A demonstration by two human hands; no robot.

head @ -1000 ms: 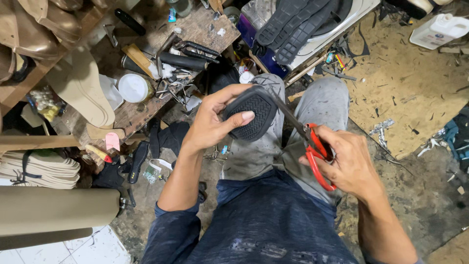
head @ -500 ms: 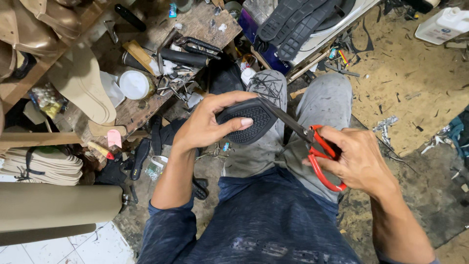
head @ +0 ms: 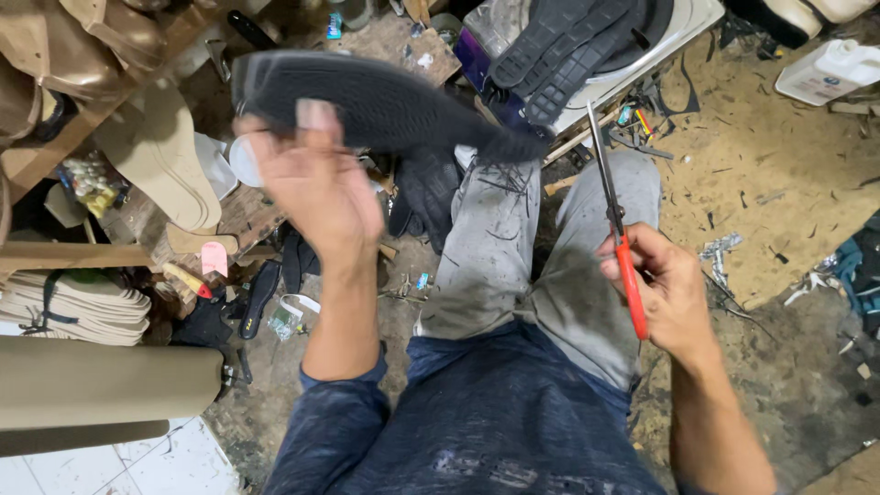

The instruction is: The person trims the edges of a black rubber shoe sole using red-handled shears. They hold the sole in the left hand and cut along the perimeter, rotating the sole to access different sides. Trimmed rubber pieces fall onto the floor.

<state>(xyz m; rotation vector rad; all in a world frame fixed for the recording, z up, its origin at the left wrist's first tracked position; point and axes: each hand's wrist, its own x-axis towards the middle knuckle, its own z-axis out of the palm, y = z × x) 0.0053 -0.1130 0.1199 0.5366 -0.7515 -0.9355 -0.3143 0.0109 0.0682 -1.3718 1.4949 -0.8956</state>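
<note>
Left hand point(head: 316, 188) was raised at 11 o'clock, fingers closed on a black sole point(head: 376, 101) held flat and lengthwise across the view. Right hand point(head: 665, 293) sat at 3 o'clock over the right knee, fingers gripping red-handled scissors point(head: 616, 229), blades together and pointing to 12 o'clock. Sole and scissors were apart. Tan insoles point(head: 73, 302) lay stacked at 9 o'clock.

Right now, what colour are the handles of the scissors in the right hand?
Red-orange handles on the scissors, with plain metal blades; the right hand grips them. Clearest in the head view.
</note>
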